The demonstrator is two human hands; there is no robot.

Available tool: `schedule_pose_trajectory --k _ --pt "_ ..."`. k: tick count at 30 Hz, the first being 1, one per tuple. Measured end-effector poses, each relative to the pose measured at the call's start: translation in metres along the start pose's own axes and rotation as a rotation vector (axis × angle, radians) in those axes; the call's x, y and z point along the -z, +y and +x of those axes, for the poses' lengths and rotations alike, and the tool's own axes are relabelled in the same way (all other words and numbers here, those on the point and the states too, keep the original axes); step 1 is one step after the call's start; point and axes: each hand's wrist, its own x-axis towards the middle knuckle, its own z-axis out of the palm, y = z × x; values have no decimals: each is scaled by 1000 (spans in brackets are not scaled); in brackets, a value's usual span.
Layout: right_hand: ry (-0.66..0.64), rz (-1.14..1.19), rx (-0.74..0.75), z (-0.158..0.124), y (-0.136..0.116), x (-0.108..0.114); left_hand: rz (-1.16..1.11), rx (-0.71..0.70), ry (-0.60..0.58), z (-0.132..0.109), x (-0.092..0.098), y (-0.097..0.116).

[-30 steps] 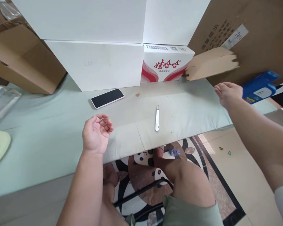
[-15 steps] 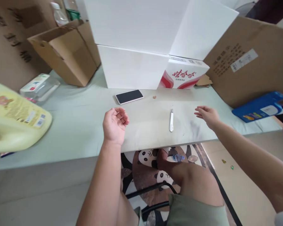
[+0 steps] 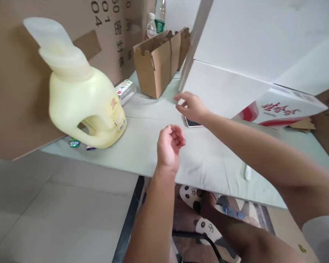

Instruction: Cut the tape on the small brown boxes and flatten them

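Observation:
My left hand [image 3: 171,148] is raised at the front edge of the cloth-covered table [image 3: 142,146], palm turned up. Its fingers are loosely curled and nothing is in them. Over a dark-screened phone [image 3: 194,124] reaches my right hand [image 3: 191,106], fingers bent and apart, holding nothing I can see. Most of the phone is hidden beneath that hand and wrist. A white utility knife [image 3: 247,172] lies on the table by my right forearm, which covers its upper part.
A pale yellow jug [image 3: 98,87] stands at the left, near a clear plastic pack [image 3: 126,91]. Behind are an open cardboard carton [image 3: 160,65], bottles [image 3: 151,27] and white boxes [image 3: 224,86]. A red-and-white box [image 3: 279,107] sits at the right.
My view has swung left, bringing the whole yellow jug into sight. My right hand has moved left across the table, from right of the knife to above the phone. My left hand keeps its pose.

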Motion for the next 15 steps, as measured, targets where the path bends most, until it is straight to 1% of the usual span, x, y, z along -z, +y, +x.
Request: schedule_pose_trajectory --k 1,3,5,6,8,10,12,15 --pt "12 -44 88 24 -19 -5 0 -6 5 1 2 2" --pt "30 -126 182 68 -52 -9 7 -25 10 5 6 6" --pt "36 -213 202 103 -73 -9 21 -53 0 10 10 8" --pt "45 -243 200 117 -79 -8 31 -63 -9 12 12 8" --pt "59 -275 185 135 -81 -6 51 -72 -28 15 15 9" --pt "47 -290 154 142 -73 -6 63 -72 -39 15 16 10" --pt "43 -301 117 140 -61 -7 60 -70 -43 14 17 10" --pt "127 -255 77 127 -40 -4 41 -78 -44 9 16 10"
